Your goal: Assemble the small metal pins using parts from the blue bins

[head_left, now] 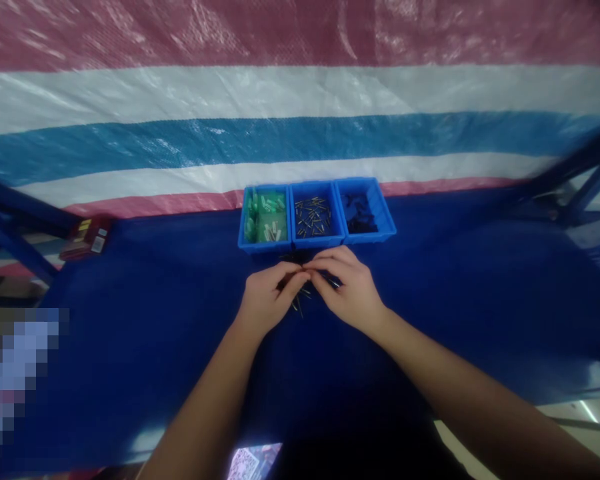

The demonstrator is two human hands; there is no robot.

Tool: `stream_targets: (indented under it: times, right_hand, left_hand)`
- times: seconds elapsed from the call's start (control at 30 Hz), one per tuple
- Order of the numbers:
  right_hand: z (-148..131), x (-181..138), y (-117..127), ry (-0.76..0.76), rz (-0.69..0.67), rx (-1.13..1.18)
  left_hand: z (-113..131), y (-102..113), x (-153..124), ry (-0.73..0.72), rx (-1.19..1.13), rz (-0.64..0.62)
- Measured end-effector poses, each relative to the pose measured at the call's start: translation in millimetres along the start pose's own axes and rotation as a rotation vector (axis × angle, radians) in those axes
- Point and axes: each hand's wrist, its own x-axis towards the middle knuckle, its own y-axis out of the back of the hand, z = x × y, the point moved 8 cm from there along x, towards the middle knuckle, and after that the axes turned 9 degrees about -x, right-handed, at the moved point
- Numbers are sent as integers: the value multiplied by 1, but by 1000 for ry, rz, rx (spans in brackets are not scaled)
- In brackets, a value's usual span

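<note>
My left hand (pixel 267 297) and my right hand (pixel 347 287) meet fingertip to fingertip over the blue table (pixel 155 313), just in front of three blue bins. Both hands are pinched closed on small parts; thin brass pins (pixel 299 303) stick out below my left fingers, and a dark piece (pixel 333 281) shows by my right fingers. The left bin (pixel 265 219) holds pale green parts, the middle bin (pixel 314 217) holds brass pins, and the right bin (pixel 364 212) holds dark parts.
A red, white and blue striped tarp (pixel 300 133) hangs behind the table. A small red box (pixel 91 237) lies at the table's far left edge. Blue frame bars (pixel 575 173) rise at both sides. A blurred patch covers the lower left.
</note>
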Motion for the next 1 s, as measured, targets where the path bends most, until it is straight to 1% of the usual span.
stream_targets:
  times: [0.1, 0.2, 0.3, 0.43, 0.6, 0.7, 1.0]
  right_hand:
    - [6, 2, 1, -109, 0, 80]
    - [14, 0, -4, -245, -29, 209]
    - [19, -3, -10, -329, -53, 290]
    - [20, -4, -10, -325, -73, 260]
    - [12, -1, -8, -210, -132, 144]
    - [14, -2, -10, -242, -166, 158]
    - [21, -4, -16, -337, -209, 186]
  left_hand:
    - [-2, -1, -1, 16, -4, 25]
    - [-2, -3, -1, 13, 17, 21]
    - [-1, -3, -1, -2, 6, 24]
    - [-2, -1, -1, 28, 1, 24]
    - [-2, 2, -1, 56, -15, 8]
    - [-2, 2, -1, 50, -19, 7]
    - [0, -1, -1, 39, -38, -25]
